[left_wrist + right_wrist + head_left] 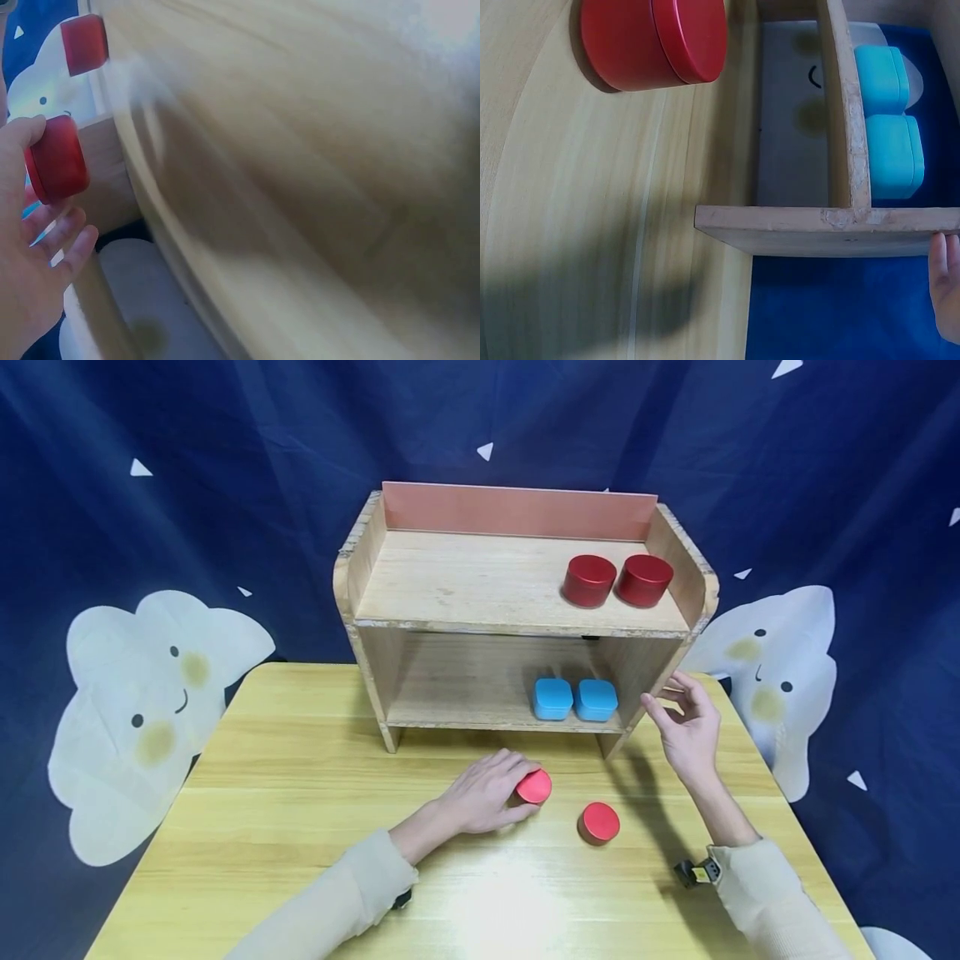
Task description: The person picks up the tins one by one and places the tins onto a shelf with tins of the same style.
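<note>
My left hand (pixel 487 792) pinches a small round red tin (pixel 534 786) between thumb and fingers, in front of the shelf. In the left wrist view the thumb lies along one side of that red tin (pixel 58 160); whether it touches the table cannot be told. A second small red tin (pixel 599 823) stands on the table to its right. My right hand (pixel 690 727) is beside the right side panel of the wooden shelf (pixel 480 628), fingers loosely bent. In the right wrist view the fingertips (pixel 939 247) meet the panel's edge.
Two darker red tins, one left (pixel 589 582) and one right (pixel 645 581), stand on the upper shelf at the right. Below them, two blue square tins (pixel 553 699) sit side by side on the lower shelf. The wooden table (pixel 285 793) extends to a dark blue curtain (pixel 225 435).
</note>
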Demonstrator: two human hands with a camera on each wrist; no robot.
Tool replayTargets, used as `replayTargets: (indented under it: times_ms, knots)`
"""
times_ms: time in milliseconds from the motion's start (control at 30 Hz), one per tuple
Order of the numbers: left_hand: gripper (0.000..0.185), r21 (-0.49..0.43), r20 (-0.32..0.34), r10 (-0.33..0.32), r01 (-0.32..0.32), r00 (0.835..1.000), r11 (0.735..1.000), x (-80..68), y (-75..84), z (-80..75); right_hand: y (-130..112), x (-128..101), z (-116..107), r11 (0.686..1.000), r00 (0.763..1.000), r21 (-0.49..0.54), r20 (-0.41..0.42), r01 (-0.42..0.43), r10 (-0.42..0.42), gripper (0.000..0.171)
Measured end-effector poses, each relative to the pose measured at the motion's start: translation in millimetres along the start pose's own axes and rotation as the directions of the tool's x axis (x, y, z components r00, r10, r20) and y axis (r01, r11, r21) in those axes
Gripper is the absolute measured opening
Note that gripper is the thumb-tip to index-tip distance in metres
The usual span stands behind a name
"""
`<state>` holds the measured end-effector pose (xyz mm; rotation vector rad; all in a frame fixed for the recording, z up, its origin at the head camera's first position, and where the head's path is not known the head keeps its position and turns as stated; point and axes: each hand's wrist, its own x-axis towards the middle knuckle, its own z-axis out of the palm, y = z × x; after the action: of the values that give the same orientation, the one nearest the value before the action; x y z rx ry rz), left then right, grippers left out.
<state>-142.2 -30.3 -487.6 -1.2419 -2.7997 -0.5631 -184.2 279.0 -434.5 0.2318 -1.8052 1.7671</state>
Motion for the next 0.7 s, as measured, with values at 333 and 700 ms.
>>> replayTargets:
  times_ms: [333,700]
  knots:
    - [0.06,0.054,-0.037,0.061,-0.059,0.997,0.997,-0.5,7.2,-26.4,0,0,0,1.0,1.0,-0.007,0.001,0.002,-0.002,0.046]
    - [0.057,0.159,-0.149,0.167,-0.143,0.975,0.977,2.0,18.8,-58.8,1,0,-1,1.0,1.0,-0.009,0.009,0.014,-0.014,0.046]
